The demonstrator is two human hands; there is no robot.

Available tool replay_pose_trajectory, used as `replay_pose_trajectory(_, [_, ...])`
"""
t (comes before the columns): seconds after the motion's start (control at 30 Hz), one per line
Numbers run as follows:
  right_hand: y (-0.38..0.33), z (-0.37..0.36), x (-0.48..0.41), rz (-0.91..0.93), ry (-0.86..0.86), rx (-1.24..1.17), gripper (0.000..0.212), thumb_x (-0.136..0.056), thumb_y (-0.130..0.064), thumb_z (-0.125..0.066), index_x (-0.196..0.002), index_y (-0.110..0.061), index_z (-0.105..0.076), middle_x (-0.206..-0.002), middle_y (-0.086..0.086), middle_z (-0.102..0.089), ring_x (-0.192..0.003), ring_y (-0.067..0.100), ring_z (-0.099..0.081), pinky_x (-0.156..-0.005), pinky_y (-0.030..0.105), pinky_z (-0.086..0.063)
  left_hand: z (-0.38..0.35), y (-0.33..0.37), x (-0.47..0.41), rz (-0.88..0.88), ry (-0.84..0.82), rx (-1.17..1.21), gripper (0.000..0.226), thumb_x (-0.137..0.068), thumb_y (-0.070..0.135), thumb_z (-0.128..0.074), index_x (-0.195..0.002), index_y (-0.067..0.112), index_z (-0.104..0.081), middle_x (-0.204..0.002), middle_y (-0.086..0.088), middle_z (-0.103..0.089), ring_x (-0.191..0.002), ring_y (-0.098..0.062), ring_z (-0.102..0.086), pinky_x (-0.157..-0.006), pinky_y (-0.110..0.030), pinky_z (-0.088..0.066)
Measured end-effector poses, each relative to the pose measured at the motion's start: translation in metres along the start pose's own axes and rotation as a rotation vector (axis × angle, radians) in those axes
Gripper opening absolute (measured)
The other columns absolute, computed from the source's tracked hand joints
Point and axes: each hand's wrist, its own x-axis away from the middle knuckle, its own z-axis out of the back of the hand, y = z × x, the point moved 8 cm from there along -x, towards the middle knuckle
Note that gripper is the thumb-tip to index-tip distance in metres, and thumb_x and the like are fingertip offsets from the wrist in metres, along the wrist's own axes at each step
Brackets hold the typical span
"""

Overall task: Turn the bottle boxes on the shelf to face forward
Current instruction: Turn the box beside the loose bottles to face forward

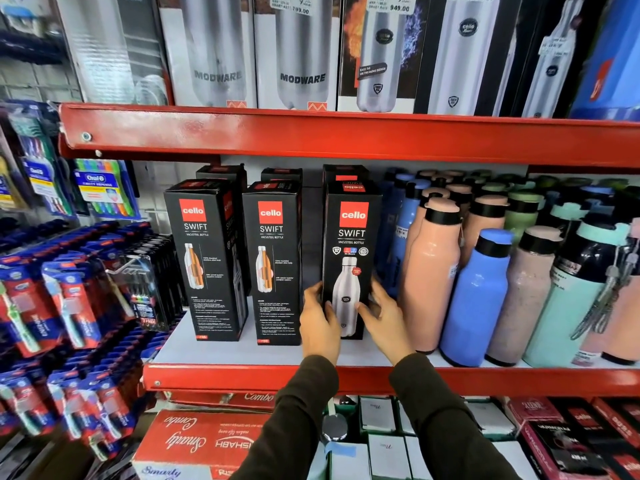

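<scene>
Three tall black Cello Swift bottle boxes stand in a row on the middle shelf point(242, 355). The left box point(204, 261) and the middle box point(273, 265) show a panel with a cutaway bottle and small text. The right box point(349, 244) shows its front panel with a steel bottle picture. My left hand point(320, 323) grips the right box's lower left edge, and my right hand point(382, 313) holds its lower right edge. More black boxes point(282, 174) stand behind the row, mostly hidden.
Loose pink, blue and mint bottles point(478, 292) crowd the shelf right of the boxes. The red upper shelf edge point(346, 133) hangs overhead with steel bottle boxes above it. Toothbrush packs point(69, 299) hang at the left. Cartons point(194, 441) sit on the lower shelf.
</scene>
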Motion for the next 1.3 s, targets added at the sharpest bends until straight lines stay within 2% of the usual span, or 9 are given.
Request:
replay_pose_trajectory(0.07, [0.000,-0.002,-0.001,0.003,-0.009,0.022,0.071,-0.093,-0.001,-0.059,-0.141,-0.044,-0.031,-0.137,-0.016,-0.048,-0.130,0.004,-0.043,-0.109,0.026,-0.037,0.000,-0.002,0.000,0.011,0.005,0.007,0.035,-0.100,0.008,-0.049,-0.134,0.015,-0.047,-0.132,-0.009,-0.064,-0.120,-0.024,-0.062,-0.098,-0.028,-0.045])
replay_pose_trajectory(0.17, [0.002,-0.003,-0.002,-0.006,-0.014,0.054,0.069,-0.094,-0.002,-0.059,-0.149,-0.033,-0.032,-0.146,-0.003,-0.050,-0.135,0.011,-0.043,-0.113,0.034,-0.036,0.000,-0.002,-0.001,0.016,0.005,0.013,0.035,-0.100,0.008,-0.049,-0.133,0.017,-0.047,-0.131,-0.007,-0.065,-0.117,-0.026,-0.064,-0.099,-0.035,-0.049])
replay_pose_trajectory(0.43, [0.001,-0.002,0.001,-0.001,0.022,0.063,0.062,-0.094,-0.005,-0.061,-0.148,-0.024,-0.039,-0.142,-0.001,-0.055,-0.129,0.008,-0.047,-0.105,0.023,-0.038,0.003,-0.003,0.001,0.000,0.019,0.019,0.036,-0.100,0.010,-0.050,-0.135,0.016,-0.048,-0.134,-0.008,-0.064,-0.121,-0.026,-0.063,-0.103,-0.041,-0.050])
replay_pose_trajectory(0.67, [0.004,0.008,0.013,0.013,0.205,0.076,0.052,-0.087,-0.009,-0.071,-0.136,-0.014,-0.055,-0.132,0.004,-0.063,-0.121,0.019,-0.060,-0.102,0.031,-0.047,0.004,-0.002,0.010,-0.018,0.016,0.061,0.036,-0.101,0.012,-0.050,-0.137,0.015,-0.045,-0.136,-0.002,-0.060,-0.121,-0.013,-0.057,-0.099,-0.025,-0.042])
replay_pose_trajectory(0.77, [-0.001,0.007,0.020,0.047,0.249,0.013,0.054,-0.085,-0.003,-0.072,-0.134,-0.016,-0.055,-0.130,0.003,-0.063,-0.118,0.019,-0.062,-0.100,0.032,-0.051,0.008,0.002,0.019,-0.064,0.006,0.080,0.039,-0.102,0.014,-0.049,-0.140,0.018,-0.044,-0.132,0.010,-0.052,-0.122,-0.003,-0.049,-0.100,-0.018,-0.037])
replay_pose_trajectory(0.97, [-0.011,0.014,0.043,0.087,0.407,-0.053,0.050,-0.086,-0.007,-0.071,-0.129,-0.027,-0.054,-0.125,-0.004,-0.055,-0.110,0.018,-0.058,-0.092,0.043,-0.055,0.031,0.016,0.030,-0.206,0.051,0.145,0.033,-0.103,0.019,-0.047,-0.135,0.028,-0.047,-0.128,0.018,-0.055,-0.123,-0.001,-0.054,-0.100,-0.012,-0.043])
replay_pose_trajectory(1.1, [-0.034,0.000,0.058,0.216,0.442,0.003,0.038,-0.089,-0.015,-0.067,-0.122,-0.031,-0.057,-0.115,-0.007,-0.055,-0.101,0.008,-0.057,-0.086,0.032,-0.053,0.058,0.028,0.031,-0.345,0.161,0.050,0.033,-0.104,0.022,-0.045,-0.136,0.025,-0.048,-0.128,0.013,-0.051,-0.125,-0.011,-0.049,-0.106,-0.030,-0.041])
replay_pose_trajectory(1.17, [-0.047,-0.013,0.063,0.295,0.429,0.023,0.033,-0.090,-0.015,-0.066,-0.119,-0.028,-0.060,-0.109,-0.005,-0.057,-0.096,0.007,-0.058,-0.082,0.020,-0.049,0.074,0.031,0.030,-0.404,0.247,0.007,0.036,-0.102,0.015,-0.046,-0.137,0.022,-0.048,-0.135,0.006,-0.050,-0.131,-0.010,-0.044,-0.111,-0.028,-0.034])
replay_pose_trajectory(1.3, [-0.058,-0.051,0.061,0.297,0.281,0.016,0.033,-0.094,-0.016,-0.062,-0.125,-0.026,-0.060,-0.113,-0.008,-0.059,-0.099,0.010,-0.061,-0.082,0.017,-0.050,0.102,0.018,0.018,-0.339,0.332,-0.012,0.045,-0.101,0.008,-0.047,-0.145,0.014,-0.042,-0.148,-0.003,-0.040,-0.140,-0.010,-0.034,-0.116,-0.017,-0.021])
